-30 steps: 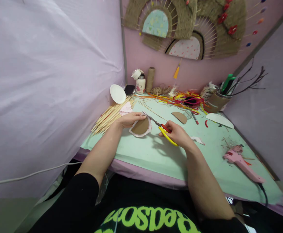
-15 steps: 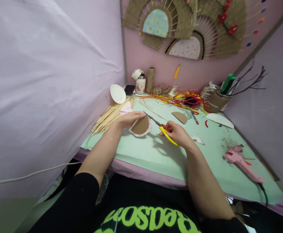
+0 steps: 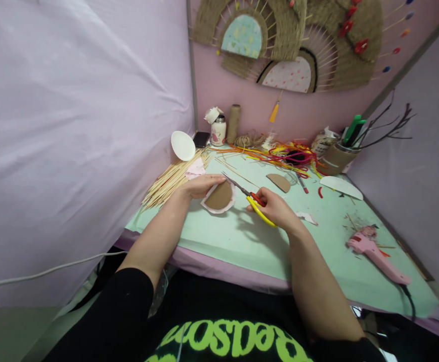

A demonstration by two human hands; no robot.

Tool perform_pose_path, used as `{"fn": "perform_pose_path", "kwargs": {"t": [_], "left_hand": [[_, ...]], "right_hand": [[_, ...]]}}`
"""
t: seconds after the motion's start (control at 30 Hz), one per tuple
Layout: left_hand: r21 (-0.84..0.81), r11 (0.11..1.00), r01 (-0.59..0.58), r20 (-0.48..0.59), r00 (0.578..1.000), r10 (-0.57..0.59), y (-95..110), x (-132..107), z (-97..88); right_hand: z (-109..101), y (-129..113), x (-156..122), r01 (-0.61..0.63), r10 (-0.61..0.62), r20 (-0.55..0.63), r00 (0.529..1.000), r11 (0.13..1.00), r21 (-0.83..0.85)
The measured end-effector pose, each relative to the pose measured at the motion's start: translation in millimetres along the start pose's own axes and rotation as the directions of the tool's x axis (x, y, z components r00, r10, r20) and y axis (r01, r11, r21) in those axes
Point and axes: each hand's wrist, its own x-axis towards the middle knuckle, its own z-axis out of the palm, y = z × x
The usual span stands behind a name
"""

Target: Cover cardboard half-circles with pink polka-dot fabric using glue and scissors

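My left hand (image 3: pixel 199 186) grips a brown cardboard semicircle (image 3: pixel 218 196) backed by pale pink fabric, holding it just above the green mat (image 3: pixel 238 236). My right hand (image 3: pixel 276 207) is closed on yellow-and-red scissors (image 3: pixel 250 199). Their blades point up and left and meet the upper right edge of the cardboard piece.
A bundle of bamboo sticks (image 3: pixel 170 179) lies to the left. Behind are a white bowl (image 3: pixel 183 145), a small jar (image 3: pixel 218 130), a twine spool (image 3: pixel 233 120) and coloured strips (image 3: pixel 280 153). A second cardboard semicircle (image 3: pixel 279 182), a white half disc (image 3: pixel 340 186) and a pink glue gun (image 3: pixel 375 254) lie to the right.
The scissors' blades have shifted slightly along the cardboard's edge. Both hands stay almost in place.
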Motion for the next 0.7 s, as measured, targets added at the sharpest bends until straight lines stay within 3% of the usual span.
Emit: {"fn": "perform_pose_path", "kwargs": {"t": [0.7], "left_hand": [[-0.009, 1.0, 0.007, -0.002, 1.0, -0.007, -3.7, 3.5, -7.3]], "right_hand": [[0.4, 3.6, 0.8, 0.009, -0.009, -0.019, 1.0, 1.0, -0.028]]}}
